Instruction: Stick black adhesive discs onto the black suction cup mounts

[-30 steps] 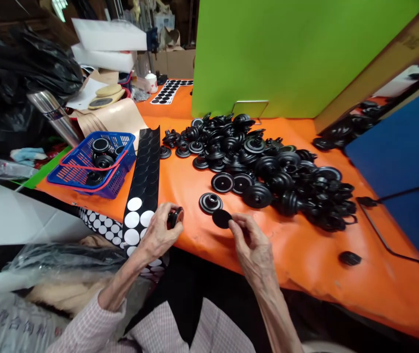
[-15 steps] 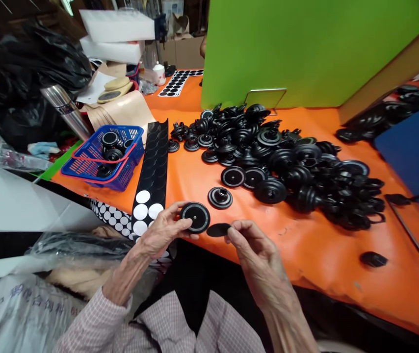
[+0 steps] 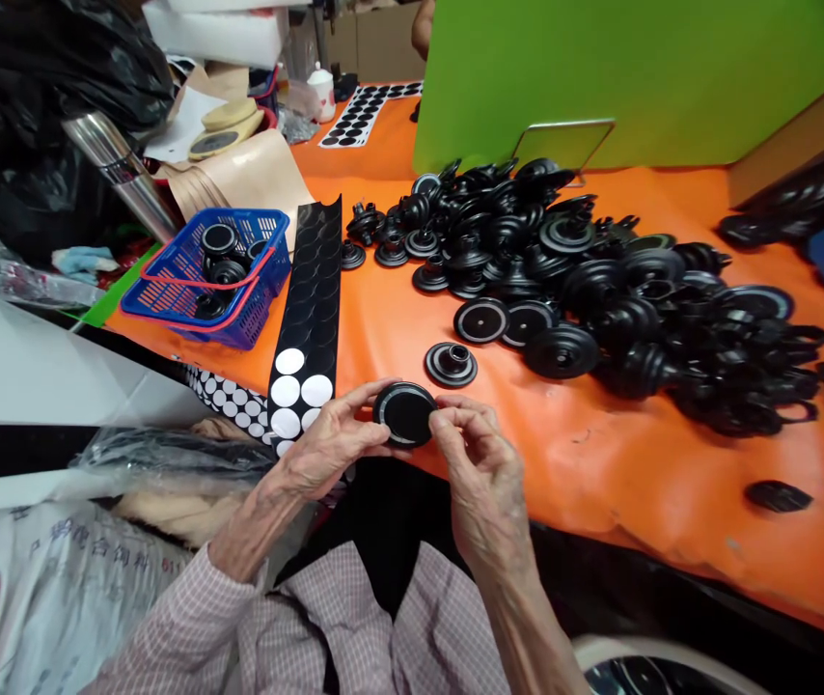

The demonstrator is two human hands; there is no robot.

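Note:
My left hand (image 3: 329,444) grips a black round plastic part (image 3: 381,409) by its rim, thumb on the near side, flat face turned up toward me. Lying against that face is a black round sticker (image 3: 413,413), whose right edge my right hand (image 3: 482,463) pinches between thumb and fingers. Part of the grey ring on the face still shows at the left. Whether the sticker is stuck down I cannot tell. Just beyond my hands, a similar part (image 3: 451,365) rests stem up. To the left runs a black sticker strip (image 3: 309,275) with white circles bared at its near end.
A large pile of black parts (image 3: 506,261) spreads over the orange table (image 3: 383,328). At the left stands a blue basket (image 3: 238,323) holding several parts, near a steel flask (image 3: 119,174). A green board (image 3: 563,77) rises behind the pile. Someone's arm (image 3: 423,27) shows at the back.
My right hand has moved left, bringing the sticker from beside the round part onto its face. My left hand keeps its hold. The whole view has shifted slightly.

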